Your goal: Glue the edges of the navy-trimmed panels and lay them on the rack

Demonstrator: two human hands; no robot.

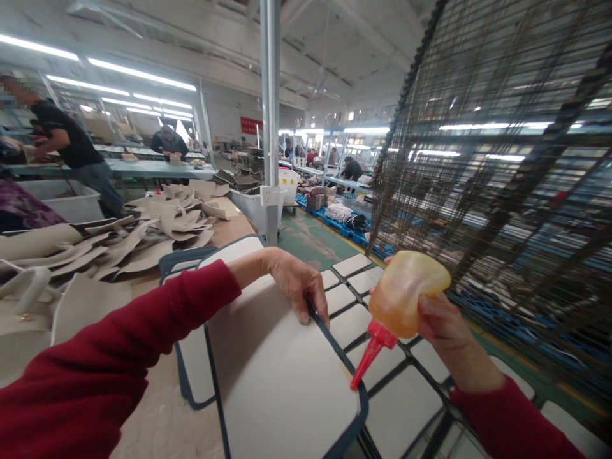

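Note:
My right hand (442, 322) is closed around a soft orange squeeze bottle (406, 290) tipped downward. Its red nozzle (367, 360) touches the dark blue border of a white panel (282, 376) near its right edge. My left hand (301, 284) rests on the top edge of that panel, with the fingers curled over the rim and pressing it down. Both sleeves are red. More white panels with dark borders (401, 408) lie in rows under and to the right of the one I hold.
Piles of beige cut pieces (143, 236) cover the table to the left. A tilted wire mesh rack (502, 178) fills the right side. A steel pillar (270, 115) stands ahead. Other people work at tables (143, 167) in the background, one in black at far left (71, 146).

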